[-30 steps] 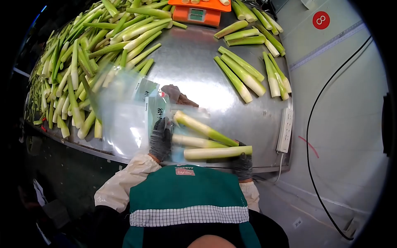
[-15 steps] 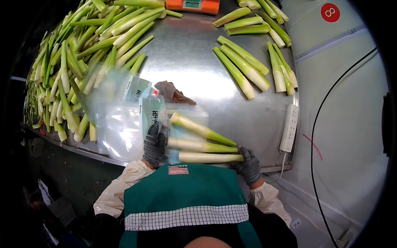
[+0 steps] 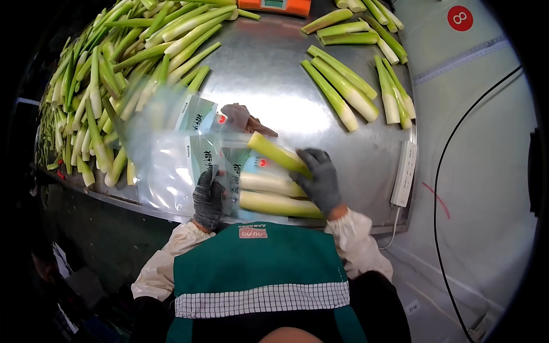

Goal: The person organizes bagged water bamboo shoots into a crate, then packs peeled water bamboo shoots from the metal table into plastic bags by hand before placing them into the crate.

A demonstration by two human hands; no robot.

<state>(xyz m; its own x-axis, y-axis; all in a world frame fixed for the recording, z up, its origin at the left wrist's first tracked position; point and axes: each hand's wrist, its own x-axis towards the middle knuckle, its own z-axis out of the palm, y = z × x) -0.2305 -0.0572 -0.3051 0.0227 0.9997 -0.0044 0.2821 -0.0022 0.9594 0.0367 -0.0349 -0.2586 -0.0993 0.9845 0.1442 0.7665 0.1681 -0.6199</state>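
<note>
Three peeled water bamboo stems lie side by side at the table's front, their thick ends inside a clear printed plastic bag [image 3: 231,153]. My left hand [image 3: 208,200], in a grey glove, is closed on the bag's edge left of the stems. My right hand [image 3: 321,180], gloved too, grips the thin end of the uppermost stem [image 3: 273,153], which slants down to the right. Below it are the middle stem [image 3: 266,183] and the lowest stem [image 3: 274,204]; the right hand hides part of their thin ends. More flat clear bags [image 3: 163,171] lie to the left.
A large heap of green and white stems [image 3: 97,103] covers the table's left side. Small groups of stems [image 3: 346,86] lie at the right. A brown cloth [image 3: 246,119], an orange scale [image 3: 286,7] and a white power strip [image 3: 405,174] are also on the steel table [image 3: 257,68].
My right hand has moved up and left from the lowest stem's tip to the uppermost stem. That stem has shifted upward. My left hand stays at the bag.
</note>
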